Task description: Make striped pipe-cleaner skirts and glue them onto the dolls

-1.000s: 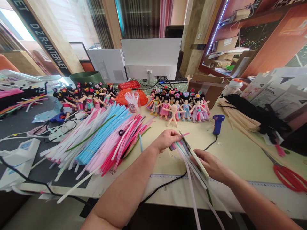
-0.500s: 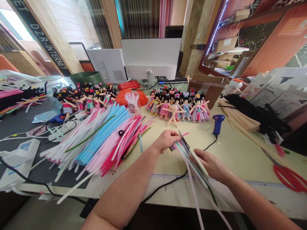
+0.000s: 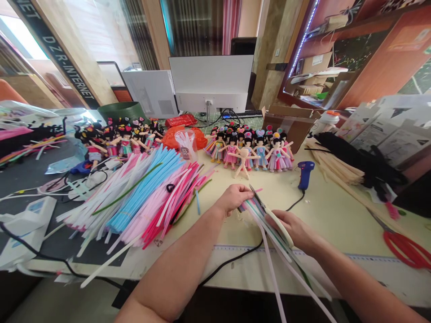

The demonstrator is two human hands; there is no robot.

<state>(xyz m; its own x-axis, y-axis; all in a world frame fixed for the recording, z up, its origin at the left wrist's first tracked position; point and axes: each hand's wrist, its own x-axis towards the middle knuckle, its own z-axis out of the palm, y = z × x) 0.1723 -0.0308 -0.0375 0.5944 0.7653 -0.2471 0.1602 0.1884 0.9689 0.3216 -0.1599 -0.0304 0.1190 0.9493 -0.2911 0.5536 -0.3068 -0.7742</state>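
My left hand (image 3: pixel 235 198) pinches the far end of a bundle of pastel pipe cleaners (image 3: pixel 269 251) that trails off the table's near edge toward me. My right hand (image 3: pixel 292 229) is closed on scissors with cream handles (image 3: pixel 274 220), blades pointing at the bundle's far end beside my left fingers. A big pile of blue, pink and white pipe cleaners (image 3: pixel 141 193) lies to the left. A bare doll figure (image 3: pixel 244 160) stands in front of a row of dressed dolls (image 3: pixel 251 146).
A blue glue gun (image 3: pixel 305 172) with its black cord lies right of the dolls. Red scissors (image 3: pixel 404 246) sit at the right edge, black and tan pipe cleaners (image 3: pixel 350 161) behind them. More dolls (image 3: pixel 117 134) stand at back left; a monitor (image 3: pixel 211 83) and cardboard box (image 3: pixel 289 119) stand behind.
The bundle's loose ends have swung slightly rightward and lower. Both hands stay almost in place on the bundle and scissors.
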